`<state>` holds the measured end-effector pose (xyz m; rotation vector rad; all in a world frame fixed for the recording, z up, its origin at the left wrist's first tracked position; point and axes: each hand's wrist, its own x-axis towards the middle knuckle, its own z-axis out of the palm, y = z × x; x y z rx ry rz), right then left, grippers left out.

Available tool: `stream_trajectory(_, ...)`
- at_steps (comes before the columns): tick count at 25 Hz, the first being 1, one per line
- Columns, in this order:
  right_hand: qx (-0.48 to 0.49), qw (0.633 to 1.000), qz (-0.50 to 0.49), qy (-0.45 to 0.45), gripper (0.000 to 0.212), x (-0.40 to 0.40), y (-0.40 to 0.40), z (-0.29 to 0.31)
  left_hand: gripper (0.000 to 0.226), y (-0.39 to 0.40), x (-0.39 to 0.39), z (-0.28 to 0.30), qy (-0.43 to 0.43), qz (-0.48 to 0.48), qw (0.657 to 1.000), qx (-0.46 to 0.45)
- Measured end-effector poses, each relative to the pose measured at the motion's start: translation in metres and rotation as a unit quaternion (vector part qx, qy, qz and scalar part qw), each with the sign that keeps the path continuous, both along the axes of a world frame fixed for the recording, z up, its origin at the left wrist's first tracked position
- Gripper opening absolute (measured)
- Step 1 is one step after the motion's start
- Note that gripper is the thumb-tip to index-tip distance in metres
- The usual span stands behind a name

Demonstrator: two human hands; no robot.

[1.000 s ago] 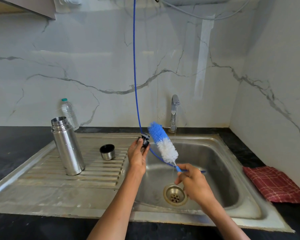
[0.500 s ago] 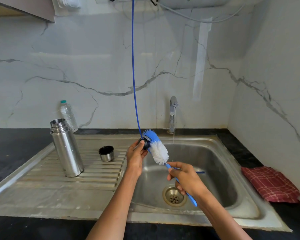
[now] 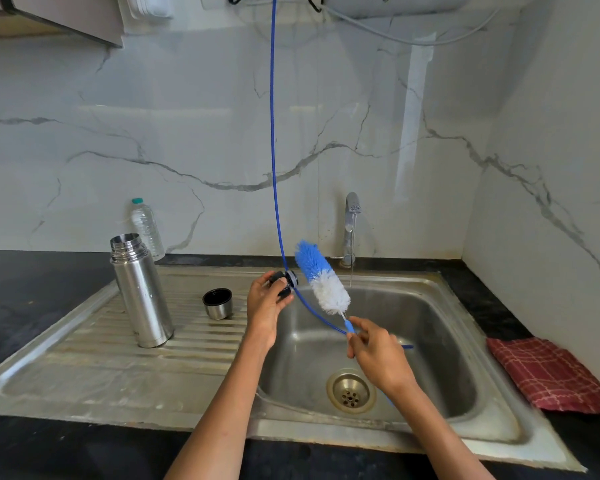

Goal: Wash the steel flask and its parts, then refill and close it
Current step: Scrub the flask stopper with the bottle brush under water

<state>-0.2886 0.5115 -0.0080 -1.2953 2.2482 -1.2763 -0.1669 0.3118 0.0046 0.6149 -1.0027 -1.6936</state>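
Steel flask (image 3: 142, 289) upright, uncapped, on ridged draining board (image 3: 84, 344).

The basin (image 3: 430, 341) lies open around the drain (image 3: 351, 391), but a blue hose (image 3: 273, 150) hangs from above and crosses its left half, and the tap (image 3: 351, 226) with its thin stream stands at the back rim. On the drainboard (image 3: 94, 362), the flask (image 3: 140, 289) stands upright and the cup (image 3: 217, 303) sits well apart to its right, leaving a passable gap between them and bare ribbed steel in front. A bottle (image 3: 147, 226) stands behind the flask at the wall, and a red cloth (image 3: 548, 372) lies on the counter right of the basin.
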Motion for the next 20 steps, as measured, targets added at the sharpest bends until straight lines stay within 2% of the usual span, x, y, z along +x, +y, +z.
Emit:
stream_trajectory(4, -0.032, 0.994, -0.023, 0.102, 0.028, 0.001, 0.009, 0.008, 0.029, 0.000, 0.009, 0.017, 0.028, 0.008, 1.000, -0.003)
stream_trajectory(7, 0.004, 0.991, -0.034, 0.130, 0.015, 0.000, 0.015, 0.009, 0.038, -0.004, 0.032, 0.020, 0.027, 0.017, 0.999, -0.016)
stream_trajectory(9, 0.037, 0.990, -0.028, 0.136, 0.012, 0.002, 0.013, 0.007, 0.029, -0.005, 0.055, 0.018, 0.012, 0.027, 0.999, -0.032)
stream_trajectory(11, 0.042, 0.995, -0.011, 0.094, 0.010, 0.006, 0.007, 0.004, 0.025, -0.003, 0.077, 0.013, -0.009, 0.056, 0.997, -0.043)
stream_trajectory(14, 0.012, 1.000, 0.001, 0.017, 0.007, 0.015, -0.004, 0.003, 0.036, -0.005, 0.103, 0.008, -0.032, 0.109, 0.993, -0.042)
stream_trajectory(16, 0.010, 1.000, 0.012, 0.009, 0.005, 0.021, -0.015, 0.007, 0.043, -0.007, 0.115, 0.008, -0.025, 0.106, 0.993, -0.045)
stream_trajectory(20, 0.045, 0.998, 0.030, 0.032, 0.023, 0.026, -0.068, 0.022, 0.047, -0.015, 0.125, 0.012, -0.016, 0.111, 0.993, -0.045)
